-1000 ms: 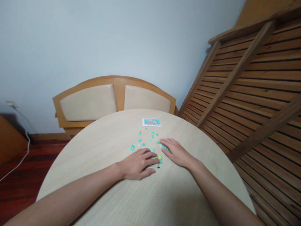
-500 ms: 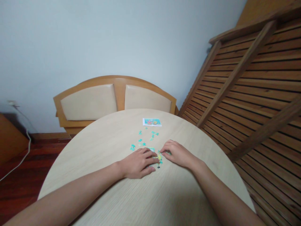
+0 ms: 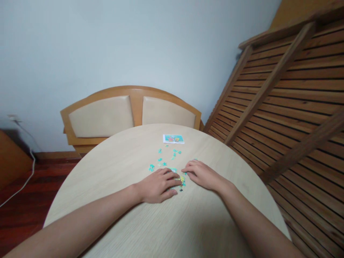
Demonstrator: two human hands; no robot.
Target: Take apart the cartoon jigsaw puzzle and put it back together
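Observation:
My left hand (image 3: 160, 185) lies flat with its fingers spread over a partly joined jigsaw puzzle (image 3: 182, 180), covering much of it. Yellow and teal parts of the picture show past its fingertips and above its knuckles. At the puzzle's upper right edge is my right hand (image 3: 200, 174), its thumb and index finger closed around a small teal puzzle piece (image 3: 185, 173). Loose teal puzzle pieces (image 3: 152, 167) lie to the left of the puzzle, and several more pieces (image 3: 174, 153) are scattered beyond it.
A picture card (image 3: 173, 139) with a pink and a yellow cartoon figure lies towards the far side of the round wooden table (image 3: 120, 154). Behind the table stands a padded headboard (image 3: 137, 107). Wooden slats (image 3: 295, 93) lean at the right, and a white cable (image 3: 33, 165) hangs at the left.
My right fingertips have shifted slightly left and up along the puzzle's edge, and a teal piece now shows beneath them. My left hand has stayed in place.

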